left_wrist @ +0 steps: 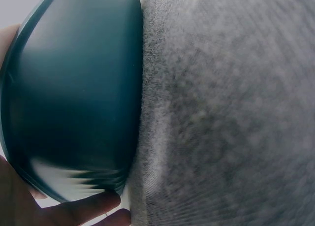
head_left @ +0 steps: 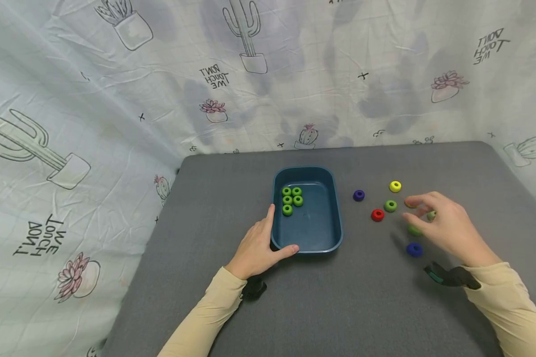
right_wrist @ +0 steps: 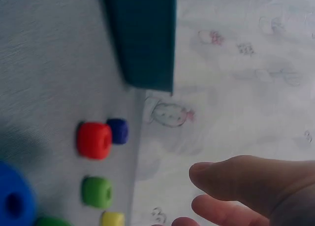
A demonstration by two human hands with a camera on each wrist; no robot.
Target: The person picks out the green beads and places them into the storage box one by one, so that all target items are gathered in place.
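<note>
My left hand (head_left: 254,248) holds the near left corner of a dark blue tray (head_left: 316,225), its thumb on the front rim and its fingers along the side. In the left wrist view, fingers (left_wrist: 91,206) touch the tray's outer wall (left_wrist: 83,88). Several green ring beads (head_left: 287,200) sit inside on the left. Over loose beads at the right hovers my right hand (head_left: 448,225), thumb and forefinger apart with nothing seen between them. Below and beside it are a green bead (head_left: 413,230), a pale green bead (head_left: 431,215) and an orange-brown one (head_left: 411,204), all partly hidden.
Between tray and right hand lie a red bead (head_left: 377,214), a green bead (head_left: 390,206), a dark purple bead (head_left: 359,195) and a yellow bead (head_left: 395,186). A blue bead (head_left: 414,249) lies nearer. Behind the grey table (head_left: 205,208) hangs a printed cloth (head_left: 295,89).
</note>
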